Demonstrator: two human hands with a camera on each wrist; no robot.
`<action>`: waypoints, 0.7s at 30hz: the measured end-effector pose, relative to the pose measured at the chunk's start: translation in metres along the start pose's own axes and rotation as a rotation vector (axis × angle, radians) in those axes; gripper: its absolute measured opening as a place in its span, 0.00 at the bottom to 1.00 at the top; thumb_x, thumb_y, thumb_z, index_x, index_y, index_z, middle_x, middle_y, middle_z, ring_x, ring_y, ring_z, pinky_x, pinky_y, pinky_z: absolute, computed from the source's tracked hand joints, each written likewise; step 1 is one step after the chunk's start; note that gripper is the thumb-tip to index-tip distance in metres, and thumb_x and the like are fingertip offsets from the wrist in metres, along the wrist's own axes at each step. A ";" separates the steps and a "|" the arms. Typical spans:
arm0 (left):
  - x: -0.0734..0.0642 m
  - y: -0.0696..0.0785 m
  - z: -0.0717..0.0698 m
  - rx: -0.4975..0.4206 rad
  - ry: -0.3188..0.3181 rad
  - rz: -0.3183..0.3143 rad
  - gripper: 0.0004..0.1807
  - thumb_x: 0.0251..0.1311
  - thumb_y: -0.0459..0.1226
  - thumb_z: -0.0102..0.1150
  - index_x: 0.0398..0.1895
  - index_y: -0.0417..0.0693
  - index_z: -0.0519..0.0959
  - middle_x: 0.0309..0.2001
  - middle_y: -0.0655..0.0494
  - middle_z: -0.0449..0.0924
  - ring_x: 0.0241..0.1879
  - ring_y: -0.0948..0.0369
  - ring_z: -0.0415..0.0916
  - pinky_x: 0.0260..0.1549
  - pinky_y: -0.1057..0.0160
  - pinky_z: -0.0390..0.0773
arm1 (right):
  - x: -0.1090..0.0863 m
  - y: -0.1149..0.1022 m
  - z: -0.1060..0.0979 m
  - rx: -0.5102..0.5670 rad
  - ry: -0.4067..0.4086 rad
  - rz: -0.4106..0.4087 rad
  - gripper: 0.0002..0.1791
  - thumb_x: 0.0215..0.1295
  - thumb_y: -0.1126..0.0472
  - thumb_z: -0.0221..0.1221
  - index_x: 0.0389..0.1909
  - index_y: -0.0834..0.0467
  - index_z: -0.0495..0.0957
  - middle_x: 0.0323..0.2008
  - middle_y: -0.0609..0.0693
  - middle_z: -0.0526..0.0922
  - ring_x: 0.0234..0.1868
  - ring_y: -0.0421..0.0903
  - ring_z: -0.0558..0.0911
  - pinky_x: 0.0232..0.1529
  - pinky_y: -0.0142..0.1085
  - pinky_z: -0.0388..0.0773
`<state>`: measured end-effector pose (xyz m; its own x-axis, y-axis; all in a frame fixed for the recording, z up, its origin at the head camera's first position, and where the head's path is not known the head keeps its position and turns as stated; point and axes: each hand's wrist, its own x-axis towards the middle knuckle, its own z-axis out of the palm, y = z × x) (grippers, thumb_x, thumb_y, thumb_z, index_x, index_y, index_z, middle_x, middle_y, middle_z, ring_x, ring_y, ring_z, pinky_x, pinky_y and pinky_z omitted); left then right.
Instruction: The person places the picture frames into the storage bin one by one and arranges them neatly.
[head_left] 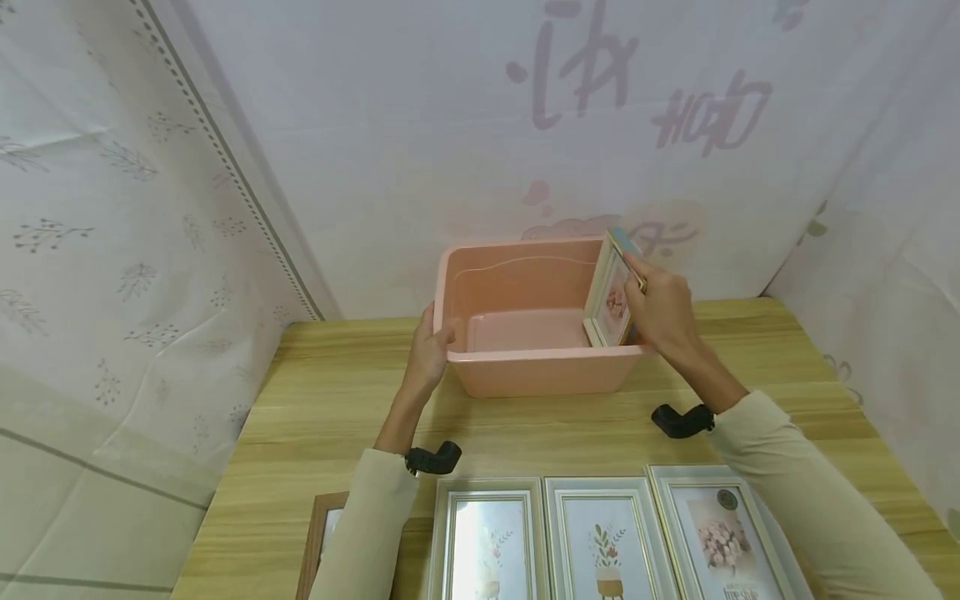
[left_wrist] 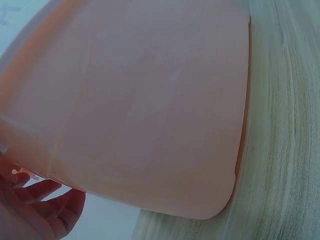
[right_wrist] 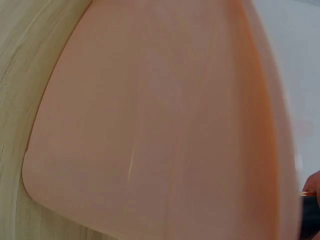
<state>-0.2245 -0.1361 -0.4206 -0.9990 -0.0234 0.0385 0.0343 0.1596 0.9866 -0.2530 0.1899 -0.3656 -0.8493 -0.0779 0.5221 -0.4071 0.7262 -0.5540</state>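
A pink plastic basin (head_left: 540, 372) stands on the wooden table, its long side towards me. At its left end my left hand (head_left: 429, 354) grips the rim, thumb on the inner side; in the left wrist view its curled fingers (left_wrist: 60, 207) show beside the basin wall (left_wrist: 150, 100). My right hand (head_left: 663, 310) holds a cream picture frame (head_left: 597, 304) by its upper side edge. This frame stands tilted inside the basin's right end, its flower picture facing left. The right wrist view is mostly basin wall (right_wrist: 125, 115), with a bit of my right hand (right_wrist: 314, 184) at the edge.
Along the table's near side lie several picture frames: a brown wooden one (head_left: 309, 542) partly under my left sleeve, and pale ones (head_left: 438, 542) with plant and flower pictures. Printed cloth (head_left: 390, 167) hangs right behind the basin. The table (head_left: 300, 392) shows wood grain.
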 end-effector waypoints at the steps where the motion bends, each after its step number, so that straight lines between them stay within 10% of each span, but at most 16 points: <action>1: 0.000 0.000 0.001 0.001 0.000 -0.001 0.32 0.72 0.41 0.43 0.78 0.46 0.53 0.72 0.43 0.61 0.66 0.46 0.63 0.67 0.44 0.62 | -0.001 0.002 0.002 -0.012 -0.012 -0.006 0.23 0.70 0.70 0.46 0.63 0.67 0.73 0.03 0.43 0.57 0.03 0.32 0.49 0.04 0.28 0.50; 5: -0.001 -0.003 0.003 -0.002 -0.012 0.006 0.34 0.70 0.37 0.41 0.78 0.46 0.51 0.75 0.44 0.57 0.71 0.46 0.58 0.70 0.45 0.57 | -0.004 0.007 0.007 -0.045 -0.013 -0.027 0.22 0.70 0.70 0.47 0.63 0.68 0.72 0.07 0.53 0.67 0.03 0.31 0.49 0.04 0.28 0.51; 9: -0.002 -0.004 0.004 -0.005 -0.006 0.015 0.33 0.70 0.37 0.41 0.78 0.46 0.51 0.75 0.45 0.57 0.71 0.47 0.58 0.70 0.46 0.57 | -0.005 0.010 0.010 -0.058 0.000 -0.052 0.22 0.69 0.71 0.48 0.63 0.69 0.72 0.36 0.74 0.83 0.05 0.31 0.53 0.06 0.28 0.53; 15: -0.003 -0.003 0.004 -0.021 -0.001 0.014 0.32 0.72 0.41 0.43 0.77 0.44 0.53 0.70 0.45 0.64 0.62 0.49 0.66 0.64 0.46 0.64 | -0.010 0.007 0.008 -0.097 -0.081 -0.007 0.22 0.65 0.72 0.52 0.60 0.73 0.73 0.47 0.76 0.80 0.13 0.47 0.68 0.13 0.36 0.63; 21: -0.002 -0.004 0.002 -0.012 0.021 0.008 0.32 0.70 0.38 0.43 0.77 0.45 0.54 0.69 0.43 0.66 0.61 0.45 0.66 0.62 0.46 0.65 | -0.014 0.007 0.010 -0.087 -0.181 0.036 0.27 0.65 0.76 0.47 0.67 0.72 0.61 0.57 0.76 0.70 0.45 0.69 0.78 0.31 0.55 0.78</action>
<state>-0.2227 -0.1342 -0.4248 -0.9978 -0.0432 0.0495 0.0426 0.1481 0.9881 -0.2470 0.1894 -0.3829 -0.9123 -0.1666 0.3741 -0.3518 0.7864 -0.5077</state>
